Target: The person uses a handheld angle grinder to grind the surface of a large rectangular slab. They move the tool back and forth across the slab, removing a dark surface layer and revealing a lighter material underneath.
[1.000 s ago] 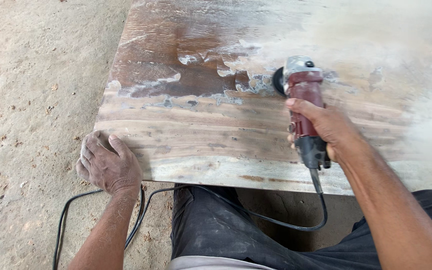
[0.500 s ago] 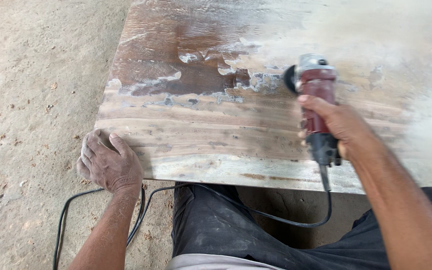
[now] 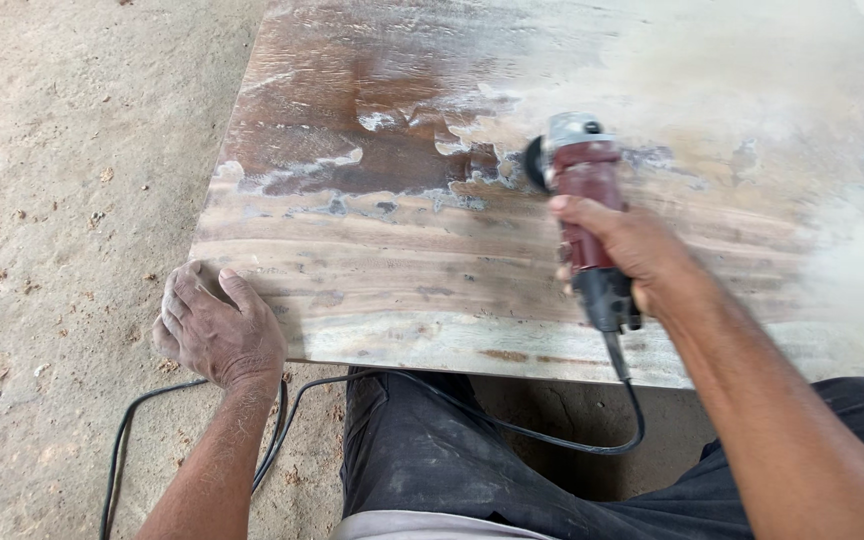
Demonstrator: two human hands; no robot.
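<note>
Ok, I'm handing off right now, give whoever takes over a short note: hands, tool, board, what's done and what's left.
Left hand: flat on the near left corner of the wooden board, bracing it.
Right hand: gripping the red angle grinder, disc on the board's middle, dust blowing right.
Power cord: loops from the grinder over the lap to the dirt floor.
Done: near strip and right side look pale, sanded.
Left: dark brown patch at far left.

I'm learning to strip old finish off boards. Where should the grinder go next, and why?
Probably a short pass to the left: the grinder in the right hand sits at the edge of the dark brown finish on the board, with pale sanded wood around it. The left hand braces the near corner.
</note>
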